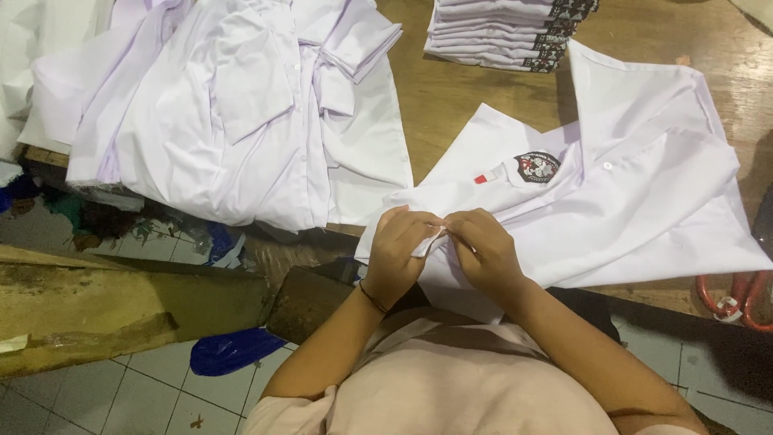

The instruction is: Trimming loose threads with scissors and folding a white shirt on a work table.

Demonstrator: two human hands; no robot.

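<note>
A white shirt (644,193) with a dark round badge (537,167) and a small red tab lies spread on the wooden table (451,97), its lower part hanging over the near edge. My left hand (400,251) and my right hand (483,250) meet at that near edge, both pinching a fold of the shirt's white cloth between the fingertips. A thin dark band circles my left wrist. What the fingertips pinch inside the fold is hidden.
A loose heap of white shirts (233,105) covers the table's left side. A neat stack of folded shirts (503,32) stands at the back. Red-handled scissors (737,298) lie at the right edge. Wooden beams (121,306) and blue scraps lie on the tiled floor.
</note>
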